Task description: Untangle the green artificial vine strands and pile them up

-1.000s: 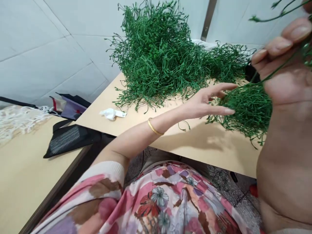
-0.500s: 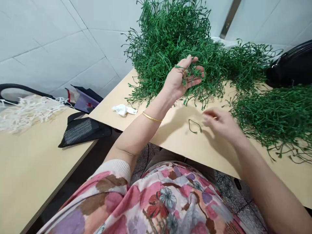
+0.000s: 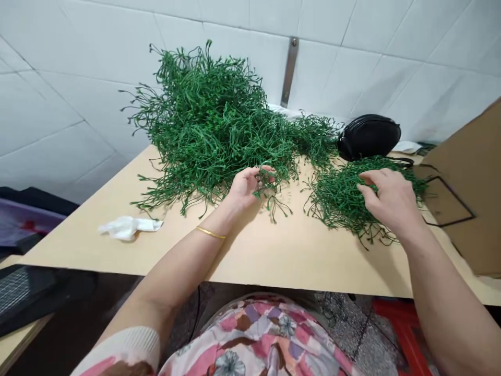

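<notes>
A big heap of knotted green cords (image 3: 219, 125) lies at the back of the table. My left hand (image 3: 246, 187) is at its front edge, palm up, its fingers curled around a few green cords (image 3: 270, 180). Some strands hang from it towards the tabletop. My right hand (image 3: 389, 201) is over a smaller pile of green cords (image 3: 340, 190) on the right, thumb and fingers apart. I see nothing between those fingers. Whether they touch the pile I cannot tell.
A crumpled white tissue (image 3: 127, 227) lies left on the table (image 3: 250, 261). Behind the smaller pile sits a black pouch (image 3: 370, 136). A cardboard box (image 3: 465, 193) stands far right, a red stool (image 3: 405, 329) below the table edge. The tiled wall (image 3: 321, 73) closes the back.
The view has swung right. My right hand has moved from near the table's middle to above the smaller pile. The single cord that lay between my hands no longer shows there.
</notes>
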{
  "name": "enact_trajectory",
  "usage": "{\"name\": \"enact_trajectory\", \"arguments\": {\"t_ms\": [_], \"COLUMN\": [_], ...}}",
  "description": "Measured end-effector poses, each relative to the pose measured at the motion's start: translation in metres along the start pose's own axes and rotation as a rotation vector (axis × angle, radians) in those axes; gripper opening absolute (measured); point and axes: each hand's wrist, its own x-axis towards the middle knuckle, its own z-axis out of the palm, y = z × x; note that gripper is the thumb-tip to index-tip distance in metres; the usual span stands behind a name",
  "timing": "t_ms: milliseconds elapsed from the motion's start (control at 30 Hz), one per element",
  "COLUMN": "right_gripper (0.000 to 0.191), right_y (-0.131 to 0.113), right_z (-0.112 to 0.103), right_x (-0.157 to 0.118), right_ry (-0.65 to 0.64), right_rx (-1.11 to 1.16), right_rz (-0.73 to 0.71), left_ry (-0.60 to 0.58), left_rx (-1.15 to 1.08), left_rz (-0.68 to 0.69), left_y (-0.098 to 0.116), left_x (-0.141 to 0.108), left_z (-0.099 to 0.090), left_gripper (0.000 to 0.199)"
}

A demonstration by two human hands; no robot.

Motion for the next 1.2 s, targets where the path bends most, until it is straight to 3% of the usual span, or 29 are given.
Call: {"name": "enact_trajectory", "arguments": {"t_ms": [100, 167, 233, 367, 433, 533, 600, 700, 800, 867, 1000, 1200], "right_gripper": [0.034, 0.037, 0.04, 0.041, 0.04, 0.036, 0.033, 0.031, 0.04, 0.045, 0.03, 0.026], "right_y": [0.005, 0.001, 0.001, 0.016, 0.021, 0.01, -0.01, -0.05, -0.086, -0.101, -0.102, -0.081], "right_z": [0.01, 0.033, 0.061, 0.101, 0.099, 0.074, 0.055, 0.043, 0.056, 0.073, 0.1, 0.105], "right_x": [-0.001, -0.004, -0.007, -0.003, 0.0, 0.003, 0.006, 0.01, 0.012, 0.012, 0.017, 0.023], "right_ry": [0.05, 0.021, -0.004, -0.048, -0.061, -0.028, 0.015, -0.033, -0.299, -0.465, -0.511, -0.42], "right_rx": [-0.13, -0.154, -0.222, -0.327, -0.344, -0.314, -0.171, 0.295, 0.884, 1.147, 1.346, 1.496], "right_rz": [-0.056, -0.177, -0.274, -0.211, -0.183, -0.189, -0.206, -0.154, -0.015, 0.054, 0.204, 0.44], "left_ry": [0.026, 0.119, 0.114, 0.077, 0.079, 0.049, 0.027, 0.033, 0.059, 0.071, 0.027, -0.06], "left_rx": [0.034, 0.064, 0.094, 0.229, 0.256, 0.191, 0.136, 0.083, 0.048, 0.027, 0.015, 0.078], "left_rz": [-0.06, -0.041, -0.048, -0.082, -0.089, -0.135, -0.147, -0.124, -0.113, -0.103, -0.086, -0.098], "left_y": [-0.004, -0.009, -0.013, -0.016, -0.016, -0.018, -0.021, -0.025, -0.027, -0.028, -0.03, -0.034], "left_x": [0.001, -0.002, -0.006, -0.013, -0.014, -0.014, -0.013, -0.01, -0.01, -0.01, -0.01, -0.01], "left_z": [0.001, 0.003, 0.004, 0.004, 0.004, 0.003, 0.003, 0.002, 0.003, 0.003, 0.001, -0.003], "left_gripper": [0.031, 0.026, 0.014, 0.01, 0.007, 0.005, 0.006, 0.008, 0.005, 0.002, 0.008, 0.018]}}
